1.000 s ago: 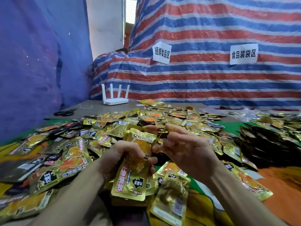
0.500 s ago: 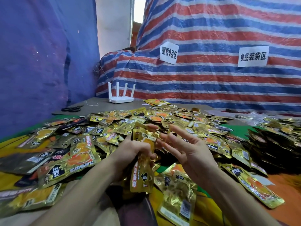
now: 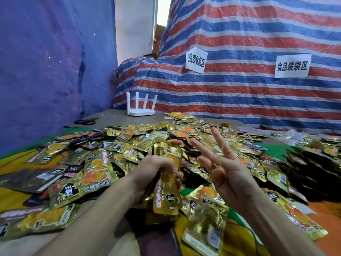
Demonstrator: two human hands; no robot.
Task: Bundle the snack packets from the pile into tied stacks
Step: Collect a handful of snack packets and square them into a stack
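Though slightly tilted, stack (image 3: 167, 193) upright lengthwise.

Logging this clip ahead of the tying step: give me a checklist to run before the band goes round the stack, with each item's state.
1. Grip of left hand on stack of snack packets: ok.
2. Thin rubber band looped on the spread fingers of right hand: ok.
3. The right hand holds nothing else: ok.
4. Top edges of the packets aligned: not ok, staggered.
5. Band opening wide enough for the stack: cannot tell.
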